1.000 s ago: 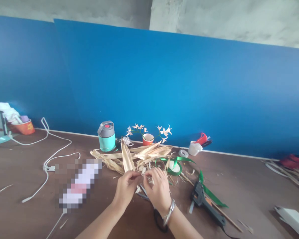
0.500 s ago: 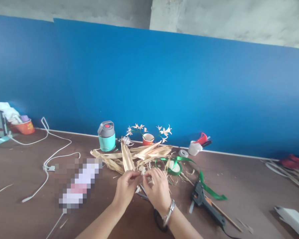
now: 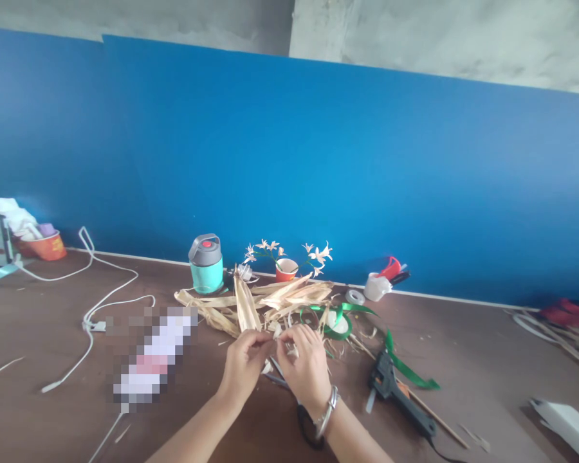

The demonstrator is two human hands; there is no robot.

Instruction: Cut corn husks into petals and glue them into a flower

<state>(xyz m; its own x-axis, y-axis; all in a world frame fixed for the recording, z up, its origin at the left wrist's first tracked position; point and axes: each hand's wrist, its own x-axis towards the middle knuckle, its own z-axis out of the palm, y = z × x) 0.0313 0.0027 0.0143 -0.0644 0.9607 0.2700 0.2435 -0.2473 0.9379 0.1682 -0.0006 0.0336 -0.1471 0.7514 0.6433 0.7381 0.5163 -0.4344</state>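
A brown bench [image 3: 492,379] carries everything, its far edge running along a blue panel. Toward that far edge, at mid-length, spreads a heap of dry husks [image 3: 299,296], mostly whole leaves, so plenty of material looks unworked. Behind the heap, near the far edge, flower sprays [image 3: 320,254] lean out to both sides of an orange cup [image 3: 286,275]; these appear finished. To the right, a black glue gun [image 3: 400,392] lies on the bench, beside green ribbon [image 3: 412,373]. How many more blooms are wanted cannot be told.

On the near side of the heap, the left hand [image 3: 246,363] pinches with thumb and forefinger, other fingers curled. The right hand [image 3: 306,370] bends in to meet it, thumb and forefinger closed together. Between their fingertips sits a small pale piece [image 3: 276,330], seemingly part-made; its exact shape is too small to tell.
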